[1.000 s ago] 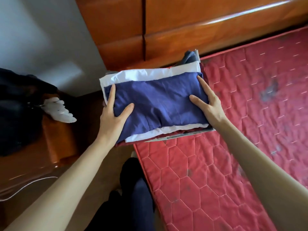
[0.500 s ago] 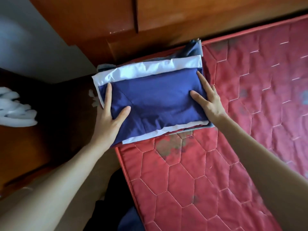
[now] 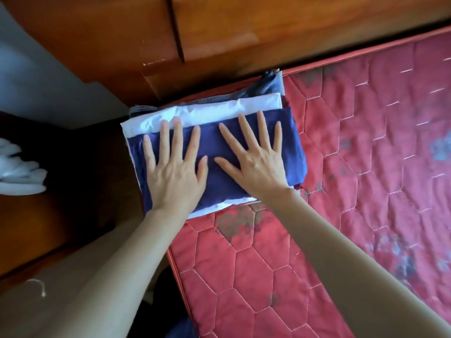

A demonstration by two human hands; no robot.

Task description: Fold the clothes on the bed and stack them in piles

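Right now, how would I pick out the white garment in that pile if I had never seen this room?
Start at the red quilted mattress and go to its corner by the wooden furniture, where a pile of folded clothes sits. Both hands, left hand and right hand, lie flat on the top navy blue garment. The white garment lies directly beneath it, its bright edge showing beyond the fingertips, above grey-blue fabric.
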